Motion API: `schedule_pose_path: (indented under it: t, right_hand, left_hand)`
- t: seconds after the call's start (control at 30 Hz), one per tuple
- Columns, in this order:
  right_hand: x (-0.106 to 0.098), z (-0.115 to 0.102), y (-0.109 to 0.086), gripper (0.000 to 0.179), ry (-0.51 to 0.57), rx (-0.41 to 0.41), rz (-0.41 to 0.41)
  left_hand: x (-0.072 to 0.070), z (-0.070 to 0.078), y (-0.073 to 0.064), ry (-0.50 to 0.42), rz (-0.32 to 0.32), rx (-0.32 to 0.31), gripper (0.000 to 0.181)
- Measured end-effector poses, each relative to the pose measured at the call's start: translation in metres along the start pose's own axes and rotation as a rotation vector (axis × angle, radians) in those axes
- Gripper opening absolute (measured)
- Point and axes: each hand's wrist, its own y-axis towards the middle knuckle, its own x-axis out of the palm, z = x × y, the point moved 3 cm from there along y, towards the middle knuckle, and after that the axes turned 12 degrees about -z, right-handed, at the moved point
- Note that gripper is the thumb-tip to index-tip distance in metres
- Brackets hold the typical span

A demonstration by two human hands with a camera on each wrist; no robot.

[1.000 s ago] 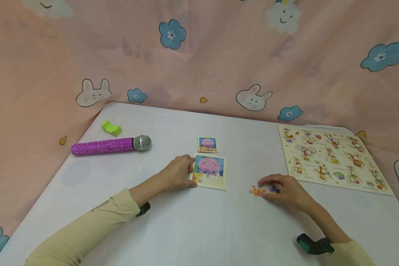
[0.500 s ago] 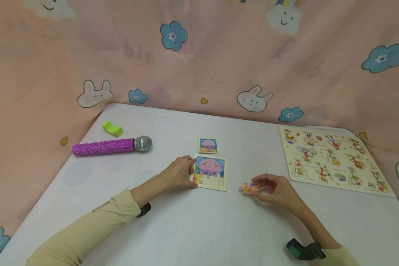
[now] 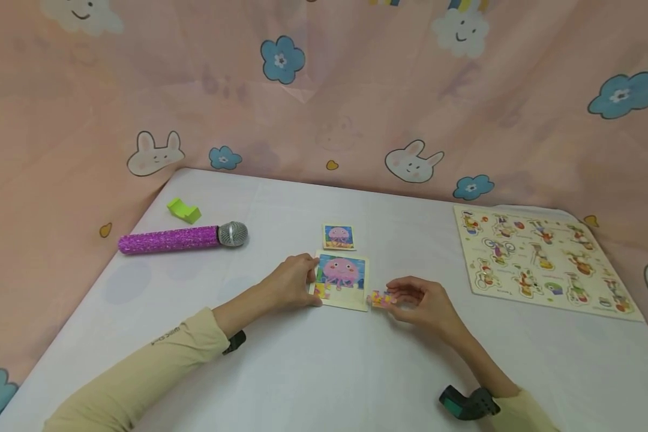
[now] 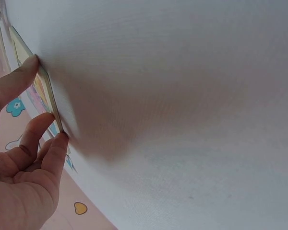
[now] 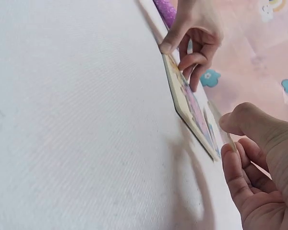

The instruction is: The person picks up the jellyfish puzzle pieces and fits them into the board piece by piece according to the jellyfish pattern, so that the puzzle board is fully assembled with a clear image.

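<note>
A square jigsaw puzzle board (image 3: 351, 296) with a pink jellyfish picture lies mid-table. Bare cream shows along the lower right of its picture. At its left side my left hand (image 3: 291, 282) holds the edge, thumb near the lower corner and fingers higher up, as the left wrist view (image 4: 31, 148) also shows. My right hand (image 3: 423, 306) pinches a pink and yellow puzzle piece (image 3: 381, 299) between thumb and fingers, just beside the board's right edge. In the right wrist view this piece (image 5: 222, 127) appears edge-on. A small jellyfish picture card (image 3: 338, 237) lies right behind the board.
To the left lie a glittery purple microphone (image 3: 170, 239) and a lime green curved block (image 3: 183, 210). A large wooden board of character pieces (image 3: 545, 264) occupies the right side. A pink patterned cloth (image 3: 324, 90) hangs behind the white table (image 3: 313, 372).
My right hand has moved left with the puzzle piece, from open table to the board's right edge, and the piece has turned. My left hand stays at the board.
</note>
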Motion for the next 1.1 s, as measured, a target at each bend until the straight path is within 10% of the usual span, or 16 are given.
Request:
schedule_pose_path:
  t: [1.1]
  right_hand:
    - [0.054, -0.019, 0.052, 0.03, -0.014, -0.002, 0.012]
  left_hand:
    - [0.0, -0.002, 0.001, 0.011, 0.003, 0.01, 0.034]
